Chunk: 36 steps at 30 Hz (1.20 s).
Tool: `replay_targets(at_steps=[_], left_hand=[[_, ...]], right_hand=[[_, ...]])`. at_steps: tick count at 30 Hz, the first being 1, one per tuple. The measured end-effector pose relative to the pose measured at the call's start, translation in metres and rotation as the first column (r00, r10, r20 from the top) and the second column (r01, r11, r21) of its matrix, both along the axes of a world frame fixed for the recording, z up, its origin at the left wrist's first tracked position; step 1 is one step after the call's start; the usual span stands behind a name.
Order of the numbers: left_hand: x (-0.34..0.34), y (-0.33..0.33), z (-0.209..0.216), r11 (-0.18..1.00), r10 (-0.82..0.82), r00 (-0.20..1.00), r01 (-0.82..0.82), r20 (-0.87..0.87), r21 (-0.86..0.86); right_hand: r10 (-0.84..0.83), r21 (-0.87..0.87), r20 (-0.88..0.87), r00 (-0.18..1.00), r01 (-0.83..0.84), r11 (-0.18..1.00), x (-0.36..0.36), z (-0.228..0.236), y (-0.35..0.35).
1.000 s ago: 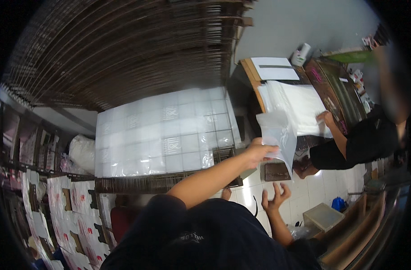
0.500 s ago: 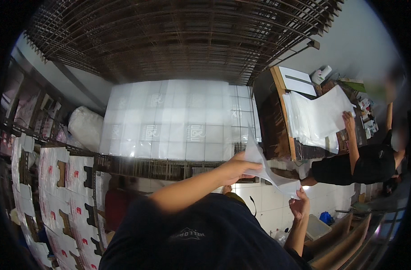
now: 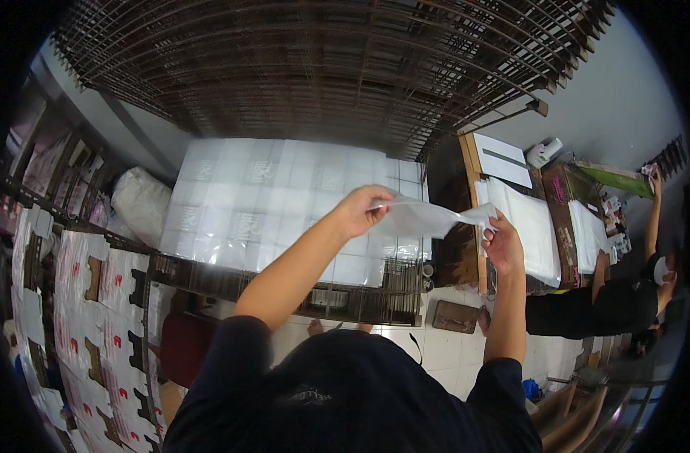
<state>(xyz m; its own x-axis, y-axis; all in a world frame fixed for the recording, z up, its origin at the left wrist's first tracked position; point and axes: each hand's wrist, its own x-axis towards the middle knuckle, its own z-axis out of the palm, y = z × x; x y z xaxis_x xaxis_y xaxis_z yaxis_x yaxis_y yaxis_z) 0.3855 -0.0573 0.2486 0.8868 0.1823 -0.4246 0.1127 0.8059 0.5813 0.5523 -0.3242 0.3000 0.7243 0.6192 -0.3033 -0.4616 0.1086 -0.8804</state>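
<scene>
A translucent plastic bag is stretched between my two hands, sagging and slightly twisted in the middle. My left hand pinches its left end, and my right hand grips its right end. Beneath it, several clear plastic bags with white printed marks lie in rows on a wire rack. The bag hangs over the right part of these rows. Beyond my right hand, a pile of plain plastic bags rests on a wooden table.
Rusty wire racks are raised above the far side. At the right, a co-worker holds a green-faced frame and touches another stack of bags. Boxes stand at the left, beside a white sack.
Both my hands have moved up and forward with the bag, my left hand also leftward, now over the rack. The co-worker's hand has left the near pile, and a green-faced frame is raised.
</scene>
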Motion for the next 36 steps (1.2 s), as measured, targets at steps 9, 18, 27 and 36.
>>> replay_targets(at_steps=[9, 18, 27, 36], left_hand=[[-0.012, -0.026, -0.058, 0.956, 0.159, 0.943, -0.073, -0.291, 0.285], [0.004, -0.046, -0.292, 0.572, 0.562, 0.689, 0.074, -0.457, 0.817], [0.011, -0.051, -0.273, 0.424, 0.685, 0.586, 0.164, -0.434, 0.891], [0.002, -0.045, -0.276, 0.453, 0.700, 0.518, 0.211, -0.493, 0.866]], right_hand=[[-0.048, -0.201, 0.069, 0.996, 0.061, 0.978, 0.031, -0.107, -0.011], [-0.020, -0.521, 0.039, 0.999, 0.037, 0.853, 0.043, -0.354, -0.012], [0.010, -0.603, 0.190, 0.982, 0.108, 0.791, 0.049, -0.360, 0.002], [0.100, -0.600, 0.289, 0.952, 0.099, 0.794, 0.048, -0.381, 0.005]])
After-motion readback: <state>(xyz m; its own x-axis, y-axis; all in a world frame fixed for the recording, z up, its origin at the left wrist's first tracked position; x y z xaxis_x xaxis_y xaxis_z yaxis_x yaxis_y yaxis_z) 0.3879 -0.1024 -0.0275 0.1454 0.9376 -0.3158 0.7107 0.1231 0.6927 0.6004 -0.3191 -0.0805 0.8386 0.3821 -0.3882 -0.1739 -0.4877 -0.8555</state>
